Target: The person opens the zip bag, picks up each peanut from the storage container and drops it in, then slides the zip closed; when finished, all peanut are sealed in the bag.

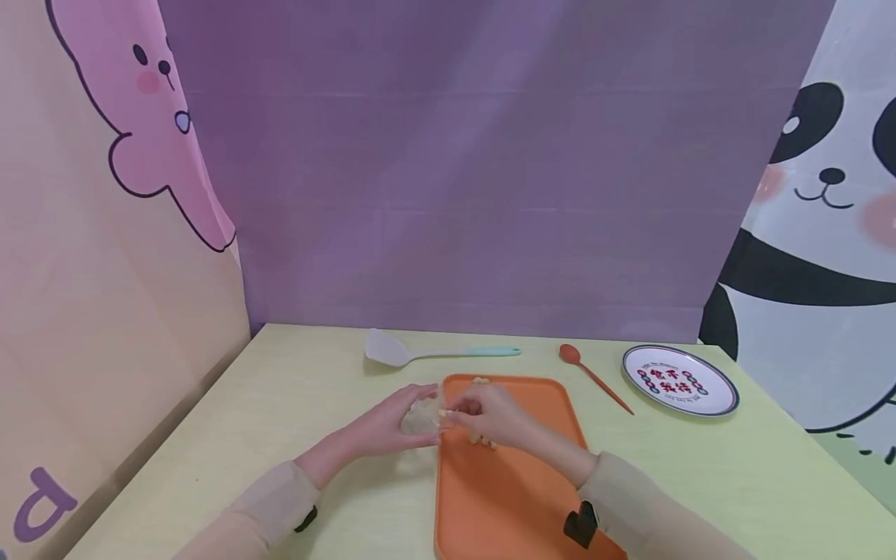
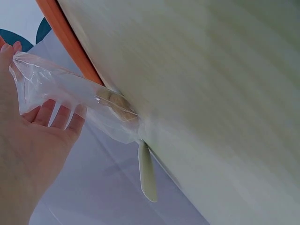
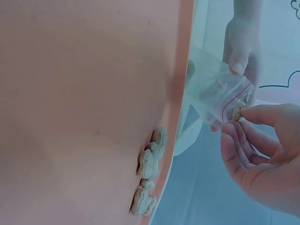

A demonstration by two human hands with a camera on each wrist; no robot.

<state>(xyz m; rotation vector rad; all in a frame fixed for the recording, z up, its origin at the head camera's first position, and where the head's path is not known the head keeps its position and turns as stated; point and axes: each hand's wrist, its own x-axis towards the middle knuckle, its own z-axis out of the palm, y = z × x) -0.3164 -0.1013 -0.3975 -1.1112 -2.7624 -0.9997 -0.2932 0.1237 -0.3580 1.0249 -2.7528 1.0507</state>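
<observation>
My left hand holds a clear zip bag at the tray's left edge, its fingers behind the plastic. Inside the bag's lower end lie brown peanuts. Between thumb and fingertips, my right hand pinches a single peanut right at the bag's mouth, by the red zip line. More peanuts lie in a row along the edge of the orange tray. The right hand and forearm cover part of the tray in the head view.
Behind the hands lies a spatula with a light blue handle. A red-brown spoon rests to the right of the tray's far end. Further right is a white plate with red print. A purple cloth hangs behind the table.
</observation>
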